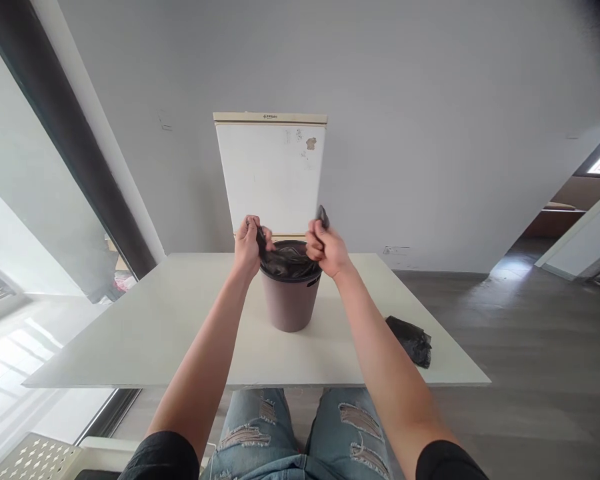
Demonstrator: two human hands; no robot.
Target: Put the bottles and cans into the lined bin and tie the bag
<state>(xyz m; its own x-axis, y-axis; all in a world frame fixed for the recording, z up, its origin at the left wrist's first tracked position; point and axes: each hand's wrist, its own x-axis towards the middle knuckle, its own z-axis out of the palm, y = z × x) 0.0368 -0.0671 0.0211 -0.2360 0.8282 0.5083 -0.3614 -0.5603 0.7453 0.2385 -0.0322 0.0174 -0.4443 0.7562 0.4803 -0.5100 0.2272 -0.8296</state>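
A mauve trash can [290, 307] with a dark rim stands upright on the white table, directly ahead. Inside it sits a black trash bag [291, 261], its upper part gathered up toward both sides. My left hand [250, 241] is closed round the bag's left side, just above the rim. On the right, my right hand [326, 248] grips another part of the bag, and a dark end pokes up above the fist. The bottom of the can's inside is hidden by the bag.
A crumpled bundle of black plastic [411, 340] lies near the right edge of the white table [190, 320]. Behind the can, a white fridge-like panel [273, 173] stands against the grey wall. A perforated light-coloured container [35, 457] is at the lower left.
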